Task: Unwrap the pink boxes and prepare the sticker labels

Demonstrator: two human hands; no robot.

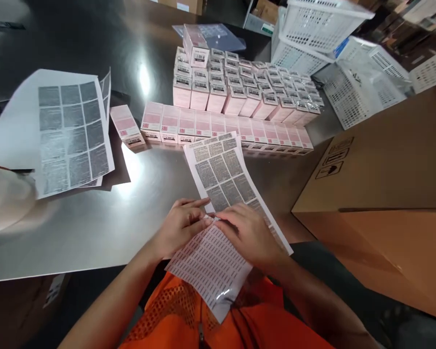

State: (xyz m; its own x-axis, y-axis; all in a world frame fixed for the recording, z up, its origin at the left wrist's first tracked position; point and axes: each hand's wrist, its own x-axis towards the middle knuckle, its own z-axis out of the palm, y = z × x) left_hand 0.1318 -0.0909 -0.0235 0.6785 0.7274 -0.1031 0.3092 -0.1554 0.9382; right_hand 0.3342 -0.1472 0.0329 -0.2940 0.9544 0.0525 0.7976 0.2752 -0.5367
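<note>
Near the table's front edge, my left hand (187,225) is closed, its thumb and forefinger pinching the top edge of a white sheet (210,266) covered with rows of small printed marks. My right hand (249,232) grips the same edge close beside it, thumb and fingers together. The sheet curves down toward my orange vest (189,310). Under and beyond my hands lies a sheet of grey printed labels (223,169), partly covered by my right hand. Whether the two are one folded sheet, I cannot tell. Fingertips hide what is pinched.
Behind the label sheet stretches a row of pink-and-white boxes (203,123), with several more rows (236,97) standing behind. One box (127,125) sits apart at left, near more label sheets (74,135) and a white roll (7,198). White baskets (308,29) and a large carton (378,169) stand right.
</note>
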